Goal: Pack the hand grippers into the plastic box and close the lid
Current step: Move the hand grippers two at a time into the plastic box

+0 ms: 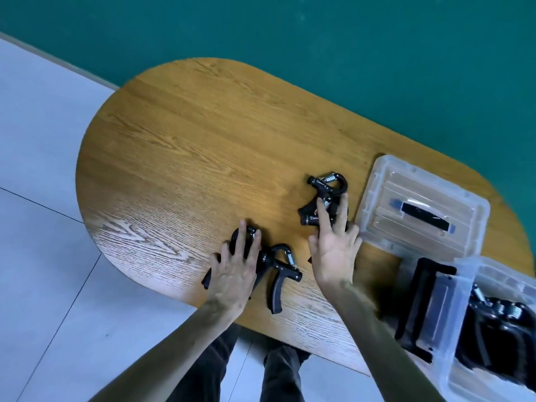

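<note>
Head view: hands [235, 265] [333, 250] flat, fingers straight, on rigid, springy hand grippers [278, 274] on worktop [179, 158]; best gripped by handles.

Wooden bench [185, 146], grainy, a bit shiny. Matt black plastic hand grippers [278, 274] with shiny metal springs [290, 258]. Right of those, clear smooth plastic box [475, 323] and lid [420, 204].
</note>
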